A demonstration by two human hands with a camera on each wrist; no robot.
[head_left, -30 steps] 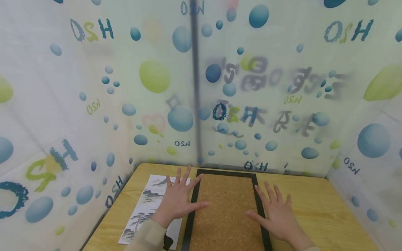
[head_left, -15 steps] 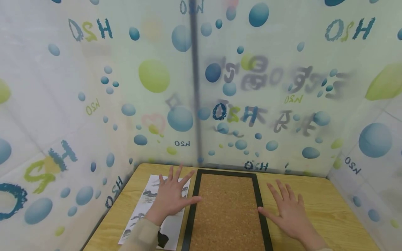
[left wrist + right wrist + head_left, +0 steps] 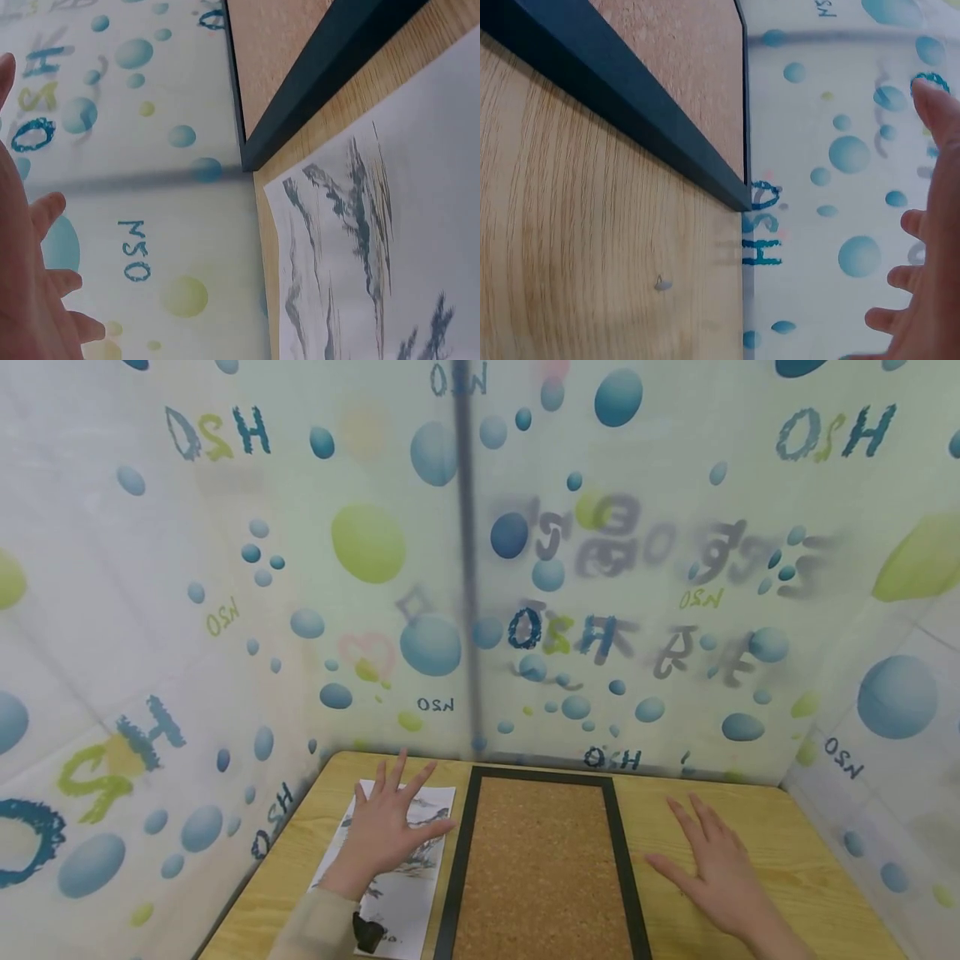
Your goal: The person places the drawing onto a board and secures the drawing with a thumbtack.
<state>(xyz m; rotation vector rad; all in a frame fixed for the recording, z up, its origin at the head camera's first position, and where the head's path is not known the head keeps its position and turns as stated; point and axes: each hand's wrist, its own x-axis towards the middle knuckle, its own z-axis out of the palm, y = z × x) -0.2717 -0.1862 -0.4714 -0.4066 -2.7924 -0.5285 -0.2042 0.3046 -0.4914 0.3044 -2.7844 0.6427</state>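
A cork board (image 3: 543, 860) with a black frame (image 3: 322, 75) lies on the wooden table in the head view. To its left is a white sheet of paper (image 3: 416, 902) printed with a grey ink landscape of mountains and trees. My left hand (image 3: 384, 831) hovers over that sheet with fingers spread, hiding its middle and left part. Right of the board, my right hand (image 3: 716, 872) is held above the bare wood, its fingers extended and thumb pointing toward the frame. Neither hand holds anything. Both wrist views show the fingers raised against the wall sheet.
The wooden table (image 3: 780, 843) has rounded far corners. Translucent sheeting (image 3: 367, 543) printed with bubbles and H2O lettering encloses the back and both sides. In the right wrist view a tiny grey object (image 3: 663, 283) lies on the table beside the board.
My hands have moved apart: the left from the board's left edge out over the sheet, the right away from the frame to the right. The board and sheet stay put.
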